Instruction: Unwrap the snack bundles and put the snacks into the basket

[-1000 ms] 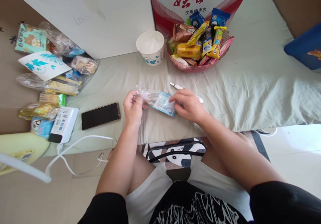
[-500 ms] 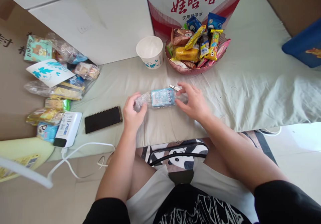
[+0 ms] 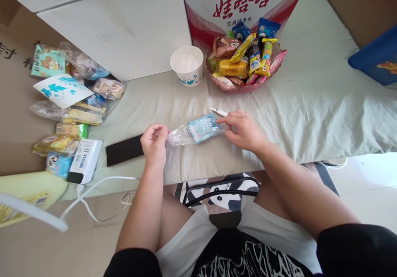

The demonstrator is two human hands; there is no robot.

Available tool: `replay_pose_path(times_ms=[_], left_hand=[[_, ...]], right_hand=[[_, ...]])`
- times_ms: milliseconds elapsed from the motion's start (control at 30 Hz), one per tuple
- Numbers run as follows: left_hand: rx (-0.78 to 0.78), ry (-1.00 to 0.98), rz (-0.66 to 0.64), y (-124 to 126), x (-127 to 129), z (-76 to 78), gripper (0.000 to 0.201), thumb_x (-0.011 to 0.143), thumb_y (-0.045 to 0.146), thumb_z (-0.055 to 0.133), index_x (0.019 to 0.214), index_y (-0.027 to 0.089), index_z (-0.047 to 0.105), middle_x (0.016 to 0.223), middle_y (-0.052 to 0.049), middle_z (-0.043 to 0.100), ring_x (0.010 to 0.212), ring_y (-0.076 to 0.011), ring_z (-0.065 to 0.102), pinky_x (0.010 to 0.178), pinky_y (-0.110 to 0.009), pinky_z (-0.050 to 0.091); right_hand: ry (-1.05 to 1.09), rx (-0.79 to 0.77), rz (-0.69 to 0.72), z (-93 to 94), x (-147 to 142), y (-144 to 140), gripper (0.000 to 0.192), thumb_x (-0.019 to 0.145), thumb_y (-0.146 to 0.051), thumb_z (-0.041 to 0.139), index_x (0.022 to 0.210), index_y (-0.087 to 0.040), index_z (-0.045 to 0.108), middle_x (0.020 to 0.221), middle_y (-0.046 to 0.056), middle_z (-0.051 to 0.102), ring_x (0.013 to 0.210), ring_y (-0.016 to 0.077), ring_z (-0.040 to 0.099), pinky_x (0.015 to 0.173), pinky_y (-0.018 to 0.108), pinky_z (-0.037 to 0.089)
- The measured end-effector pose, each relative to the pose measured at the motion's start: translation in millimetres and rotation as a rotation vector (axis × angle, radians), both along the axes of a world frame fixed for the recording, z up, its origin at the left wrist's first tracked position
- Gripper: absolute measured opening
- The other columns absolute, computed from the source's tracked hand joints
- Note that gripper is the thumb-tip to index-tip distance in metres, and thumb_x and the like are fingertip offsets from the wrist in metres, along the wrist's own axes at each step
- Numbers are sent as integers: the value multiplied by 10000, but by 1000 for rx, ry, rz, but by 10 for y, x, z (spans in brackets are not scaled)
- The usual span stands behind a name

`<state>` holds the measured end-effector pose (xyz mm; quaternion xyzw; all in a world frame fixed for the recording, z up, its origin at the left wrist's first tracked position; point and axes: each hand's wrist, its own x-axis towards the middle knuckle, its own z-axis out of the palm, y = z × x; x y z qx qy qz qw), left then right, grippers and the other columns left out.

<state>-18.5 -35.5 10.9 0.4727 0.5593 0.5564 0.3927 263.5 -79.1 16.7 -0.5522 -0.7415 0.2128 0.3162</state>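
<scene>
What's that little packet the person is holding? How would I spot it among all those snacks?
Look at the pale sheet in front of the red snack bowl. Stretched between the left hand and right hand is the clear packet, the only one off the piles, with a light blue printed label.

"娃哈哈", "饮用纯净水" on carton [image 3: 248, 0]

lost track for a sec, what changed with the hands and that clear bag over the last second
The left hand slid left, pinching one end of the clear bag, now pulled out long. The right hand, which had let go half a second ago, grips the other end again, and the blue packet sits inside. The phone, paper cup, snack basket and small knife stayed put.
</scene>
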Motion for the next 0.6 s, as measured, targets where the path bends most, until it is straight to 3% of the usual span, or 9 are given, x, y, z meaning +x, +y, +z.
replay_pose_path(times_ms=[100,200,300,400,467,533,600], left_hand=[[18,18,72,62,-56,36,237,690,375,765,749,205,610,626,30,604,566,-99,575,528,-213,442],[48,-56,122,104,-92,87,226,668,348,763,731,212,594,592,42,578,556,-98,555,566,-223,469],[46,-144,80,108,-112,140,237,656,370,781,708,214,610,662,12,648,630,-121,617,615,-239,500],[-34,-78,-151,86,-142,182,249,666,396,791,617,197,650,777,-53,730,754,-164,675,669,-265,513],[-109,25,-346,63,-163,205,272,683,416,785,579,188,678,800,-81,747,784,-194,685,696,-294,516],[-171,133,-475,35,-166,224,265,687,431,795,624,186,715,835,-88,760,766,-200,679,694,-306,509],[-193,264,-522,1,-141,234,270,656,410,838,808,197,772,913,-72,771,691,-161,629,651,-287,480]], right_hand=[[-29,42,4,18,10,-39,300,777,-119,519,867,-228,784,813,74,621,873,243,559,804,402,414],[16,191,-35,85,14,-89,208,764,-132,525,755,-216,715,982,93,664,974,264,589,881,442,433],[78,333,114,177,-3,-161,139,737,-142,508,724,-216,625,1090,83,715,1113,282,624,964,451,444],[32,192,390,220,-50,-266,140,781,-179,487,776,-219,622,839,40,724,873,224,671,882,401,465],[-59,0,463,205,-89,-332,193,859,-235,477,861,-218,670,663,0,666,639,176,602,729,350,441],[-160,-142,424,174,-125,-367,271,941,-320,459,958,-226,713,600,-16,652,541,161,550,613,324,365],[-281,-190,296,147,-158,-363,329,977,-382,445,1036,-240,736,638,-3,704,535,169,569,562,322,285]])
